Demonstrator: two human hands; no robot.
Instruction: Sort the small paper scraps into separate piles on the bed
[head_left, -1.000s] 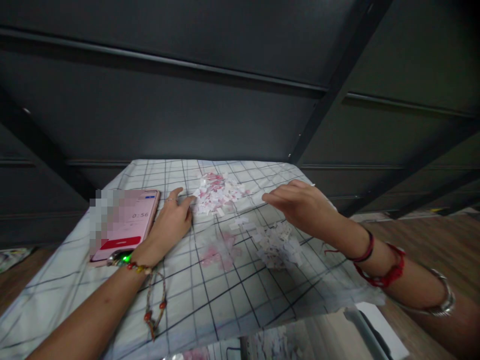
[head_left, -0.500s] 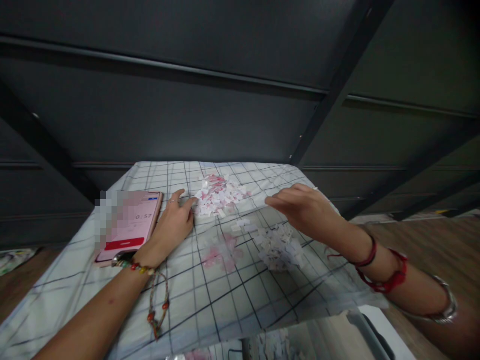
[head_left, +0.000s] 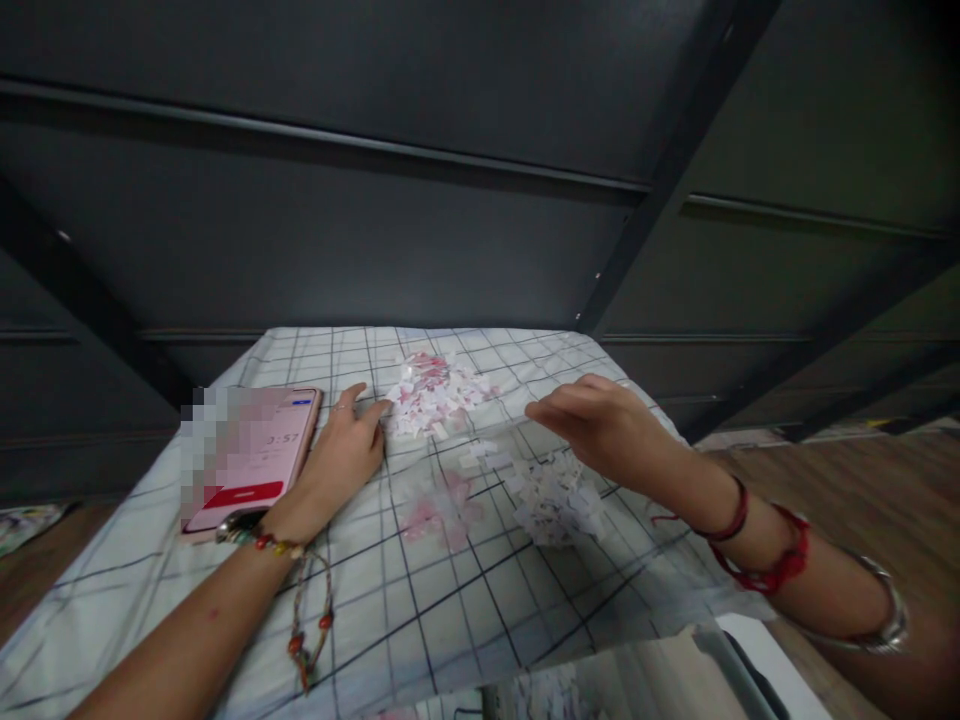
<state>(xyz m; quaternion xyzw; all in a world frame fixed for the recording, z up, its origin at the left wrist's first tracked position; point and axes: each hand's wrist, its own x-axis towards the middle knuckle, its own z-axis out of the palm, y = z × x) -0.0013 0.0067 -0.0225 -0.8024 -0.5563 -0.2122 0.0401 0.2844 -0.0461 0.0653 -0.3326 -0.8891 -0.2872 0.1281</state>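
Observation:
My left hand (head_left: 351,438) rests on the checked cloth with its fingers spread. Its thumb and fingertips lie by the left edge of a heap of small white and pink paper-like scraps (head_left: 433,405). To the right, my right hand (head_left: 604,425) is raised over the cloth, fingers bent and pressed together; whatever they hold, if anything, is hidden. Below it sits a second pile of whitish scraps (head_left: 555,500). Nearer me are scattered pink, see-through pieces (head_left: 446,510), and a few white scraps (head_left: 484,453) lie between the piles.
A phone (head_left: 259,460) with a lit pink screen lies left of my left wrist. The white checked cloth (head_left: 465,610) covers a table against a dark panelled wall (head_left: 390,240). At the bottom edge is a partly cut-off container (head_left: 645,680) with scraps inside.
The view has shifted slightly, so the phone, piles and hands sit a little further left and lower. Both hands keep nearly the same pose.

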